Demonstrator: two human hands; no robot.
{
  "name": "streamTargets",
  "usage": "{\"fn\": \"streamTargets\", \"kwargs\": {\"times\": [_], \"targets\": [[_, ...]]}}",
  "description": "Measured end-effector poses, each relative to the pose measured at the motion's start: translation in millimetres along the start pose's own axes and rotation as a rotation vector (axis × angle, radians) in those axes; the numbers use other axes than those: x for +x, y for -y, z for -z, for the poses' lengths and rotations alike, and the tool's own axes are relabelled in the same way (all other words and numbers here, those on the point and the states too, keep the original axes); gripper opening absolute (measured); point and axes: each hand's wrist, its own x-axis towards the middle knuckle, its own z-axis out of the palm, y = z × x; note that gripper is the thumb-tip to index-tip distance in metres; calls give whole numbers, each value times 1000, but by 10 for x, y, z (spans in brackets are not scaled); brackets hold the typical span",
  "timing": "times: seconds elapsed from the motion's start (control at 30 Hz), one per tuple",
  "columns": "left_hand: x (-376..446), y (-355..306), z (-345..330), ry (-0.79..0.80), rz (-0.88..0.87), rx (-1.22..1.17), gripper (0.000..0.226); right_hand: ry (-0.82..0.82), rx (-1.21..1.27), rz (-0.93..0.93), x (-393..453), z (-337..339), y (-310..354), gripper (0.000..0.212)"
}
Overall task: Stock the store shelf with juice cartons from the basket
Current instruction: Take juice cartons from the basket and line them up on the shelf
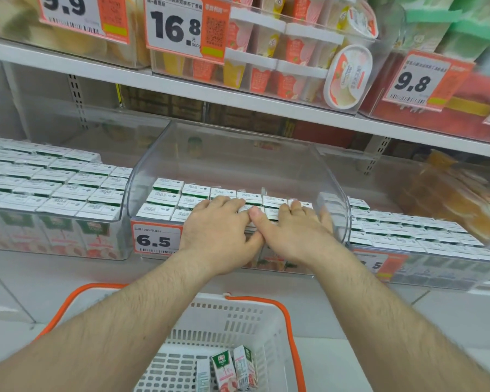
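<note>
A clear plastic shelf bin [142, 176] in the middle holds rows of upright juice cartons [164, 196] with white tops. My left hand [218, 224] lies flat on the front cartons, fingers straight. Beside it my right hand [294, 224] presses on the cartons to the right, fingers flat; the two thumbs touch. Below, a white basket [238, 318] with orange handles holds three juice cartons [227, 369] at its bottom.
Similar bins full of cartons stand at the left [54, 179] and right [408, 230]. A 6.5 price tag [156, 239] hangs on the middle bin. The shelf above [181, 86] carries cups and tubs with price tags. Orange packets [450, 199] lie far right.
</note>
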Motion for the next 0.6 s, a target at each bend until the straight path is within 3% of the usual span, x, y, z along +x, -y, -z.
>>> {"fn": "streamTargets", "kwargs": {"times": [0.17,0.23,0.33,0.4,0.47,0.53,0.6], "targets": [[-60,26,31,-63,-97,-1,70,-102,43,56,-187,-148,-16,90],[-116,52,23,-178,-165,-40,65,-172,73,84,-271,-185,9,86],[-359,83,-107,-495,-242,-156,48,-481,134,218,-435,-307,88,75],[-613,101,-212,-594,-257,-213,41,-762,221,411,-559,-455,206,55],[-868,157,-351,-567,-236,-243,36,-887,290,603,-685,-680,350,40],[-1078,274,-568,-477,-207,-271,29,-818,324,754,-755,-916,451,33],[-1256,432,-829,-316,-167,-280,24,-644,256,835,-702,-1179,462,27]]}}
